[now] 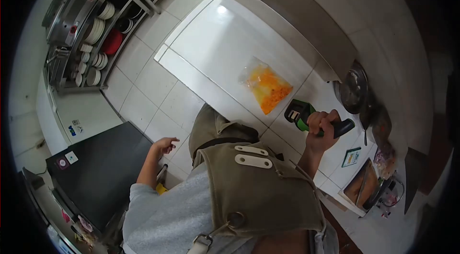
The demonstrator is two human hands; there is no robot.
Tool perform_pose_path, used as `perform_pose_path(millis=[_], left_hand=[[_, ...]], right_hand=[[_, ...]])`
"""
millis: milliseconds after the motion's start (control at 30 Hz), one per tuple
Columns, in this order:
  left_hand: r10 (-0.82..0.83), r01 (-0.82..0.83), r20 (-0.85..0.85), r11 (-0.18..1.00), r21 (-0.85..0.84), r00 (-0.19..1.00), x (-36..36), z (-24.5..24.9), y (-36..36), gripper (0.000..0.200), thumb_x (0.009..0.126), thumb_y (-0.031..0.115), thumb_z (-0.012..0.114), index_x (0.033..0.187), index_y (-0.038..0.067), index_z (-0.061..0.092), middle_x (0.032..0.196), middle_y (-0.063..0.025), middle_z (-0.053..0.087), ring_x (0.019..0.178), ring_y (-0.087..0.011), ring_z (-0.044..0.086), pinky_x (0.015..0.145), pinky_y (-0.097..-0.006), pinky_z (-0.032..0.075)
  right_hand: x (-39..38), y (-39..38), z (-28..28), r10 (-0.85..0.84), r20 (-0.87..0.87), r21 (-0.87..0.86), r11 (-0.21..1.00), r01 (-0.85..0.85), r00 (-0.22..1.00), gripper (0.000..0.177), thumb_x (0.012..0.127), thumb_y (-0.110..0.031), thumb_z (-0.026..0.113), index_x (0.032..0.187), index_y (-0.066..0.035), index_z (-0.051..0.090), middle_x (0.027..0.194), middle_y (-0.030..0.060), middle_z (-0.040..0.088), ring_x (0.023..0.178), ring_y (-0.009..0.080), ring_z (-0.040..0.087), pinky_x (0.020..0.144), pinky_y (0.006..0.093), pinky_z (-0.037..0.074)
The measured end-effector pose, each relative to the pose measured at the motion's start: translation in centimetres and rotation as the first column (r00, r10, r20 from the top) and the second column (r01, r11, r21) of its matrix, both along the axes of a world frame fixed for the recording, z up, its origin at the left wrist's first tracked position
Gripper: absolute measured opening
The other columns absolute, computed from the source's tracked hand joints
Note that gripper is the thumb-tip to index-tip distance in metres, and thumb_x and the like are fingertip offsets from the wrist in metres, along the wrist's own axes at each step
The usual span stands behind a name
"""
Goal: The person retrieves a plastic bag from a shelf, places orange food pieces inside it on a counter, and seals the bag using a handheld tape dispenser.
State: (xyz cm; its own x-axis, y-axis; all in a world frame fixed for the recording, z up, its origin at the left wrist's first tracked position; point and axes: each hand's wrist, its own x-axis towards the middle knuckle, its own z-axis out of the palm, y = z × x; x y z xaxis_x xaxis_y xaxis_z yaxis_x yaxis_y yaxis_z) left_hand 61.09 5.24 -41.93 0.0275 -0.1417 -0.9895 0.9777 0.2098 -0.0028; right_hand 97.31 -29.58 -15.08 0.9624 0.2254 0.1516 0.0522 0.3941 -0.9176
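Note:
My right hand [322, 127] is wrapped round the handle of a green-and-black pistol-grip device [301, 114], whose exact kind I cannot make out. Its head points toward a clear plastic bag [267, 84] lying flat on the white tiled counter [211, 38]. Orange and yellow pieces of food fill the bag, and a small gap separates it from the device. Away from the counter, my left hand [166, 145] hangs over the floor, holding nothing, its fingers loosely bent and apart.
A dark pan [353, 86] and a green-and-white packet [351, 157] lie along the counter's right part, near a wooden board [362, 182]. Stacked plates [95, 30] fill a metal rack at upper left. A dark-topped unit [98, 172] stands at lower left.

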Motion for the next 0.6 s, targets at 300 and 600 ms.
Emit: perform_pose_path(millis=[300, 600], left_hand=[[-0.549, 0.098, 0.601, 0.78, 0.618, 0.581, 17.3, 18.1, -1.3, 0.039, 0.094, 0.034, 0.046, 0.111, 0.003, 0.063, 0.089, -0.0091, 0.067, 0.082, -0.0163, 0.06, 0.076, -0.0291, 0.047], [-0.807, -0.306, 0.518, 0.588, 0.748, -0.284, 32.9, 21.0, -6.3, 0.017, 0.081, 0.012, 0.062, 0.098, 0.013, 0.064, 0.113, -0.0052, 0.058, 0.122, -0.0256, 0.045, 0.106, -0.0487, 0.027]], right_hand=[[0.3, 0.6, 1.5, -0.026, 0.115, -0.016, 0.999, 0.028, 0.993, 0.021, 0.084, -0.007, 0.052, 0.069, -0.008, 0.036, 0.048, 0.0028, 0.039, 0.042, 0.0117, 0.035, 0.051, 0.0291, 0.035], [0.6, 1.4, 1.9, 0.024, 0.157, -0.151, 0.989, 0.0, 0.987, 0.021, 0.09, -0.009, 0.052, 0.075, -0.008, 0.037, 0.052, 0.0016, 0.041, 0.045, 0.0104, 0.037, 0.051, 0.0272, 0.036]])
